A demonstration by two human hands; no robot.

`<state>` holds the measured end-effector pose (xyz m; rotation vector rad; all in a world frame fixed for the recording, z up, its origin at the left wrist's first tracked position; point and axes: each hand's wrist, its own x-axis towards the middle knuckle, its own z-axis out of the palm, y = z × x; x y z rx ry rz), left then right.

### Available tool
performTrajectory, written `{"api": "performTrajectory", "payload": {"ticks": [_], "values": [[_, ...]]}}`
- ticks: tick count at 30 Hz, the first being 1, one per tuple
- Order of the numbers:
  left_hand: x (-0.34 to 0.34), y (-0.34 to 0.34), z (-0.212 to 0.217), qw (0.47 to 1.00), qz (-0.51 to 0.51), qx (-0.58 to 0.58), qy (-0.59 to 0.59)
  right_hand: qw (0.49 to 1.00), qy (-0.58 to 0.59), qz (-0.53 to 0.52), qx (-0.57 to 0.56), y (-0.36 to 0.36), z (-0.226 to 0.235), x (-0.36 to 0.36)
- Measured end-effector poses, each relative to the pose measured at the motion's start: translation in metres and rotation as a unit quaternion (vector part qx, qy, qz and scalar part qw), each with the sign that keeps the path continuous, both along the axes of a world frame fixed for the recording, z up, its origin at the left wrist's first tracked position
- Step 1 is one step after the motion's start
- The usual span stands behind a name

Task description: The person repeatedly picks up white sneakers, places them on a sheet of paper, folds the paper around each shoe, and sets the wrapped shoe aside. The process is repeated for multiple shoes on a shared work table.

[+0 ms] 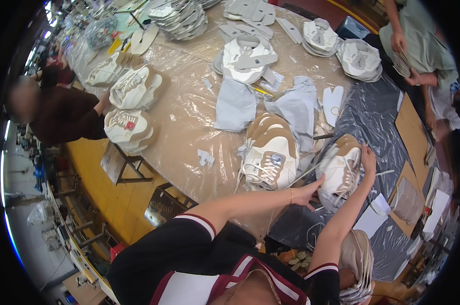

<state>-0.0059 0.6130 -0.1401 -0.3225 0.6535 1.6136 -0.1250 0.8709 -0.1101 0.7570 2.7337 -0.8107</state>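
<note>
Between my two hands is a stack of white and tan shoe uppers (pixel 336 175) with laces, at the right of the table over dark plastic sheeting. My left hand (pixel 307 194) grips the near left side, thumb raised against the white material. Around the right side curls my right hand (pixel 368 161), close to the tan part. Loose laces trail from this stack to both sides. Just left of it rests another stack of laced uppers (pixel 271 157), bearing a small blue piece on the front one. Part of my left fingers is hidden beneath the upper.
Grey cloth-like pieces (pixel 236 104) lie mid-table, below unlaced upper stacks (pixel 247 58). More laced uppers (pixel 129 127) stand at left, beside a person in dark clothing (pixel 62 109). Another person (pixel 418 46) holds flat pieces at upper right. Cardboard (pixel 413 134) lies at right.
</note>
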Motion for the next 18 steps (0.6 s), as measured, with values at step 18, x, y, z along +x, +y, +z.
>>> {"api": "performTrajectory", "payload": {"ticks": [18], "values": [[0.125, -0.263, -0.011, 0.993, -0.056, -0.086, 0.065, 0.878, 0.281, 0.148, -0.357, -0.251, 0.182, 0.118]]}}
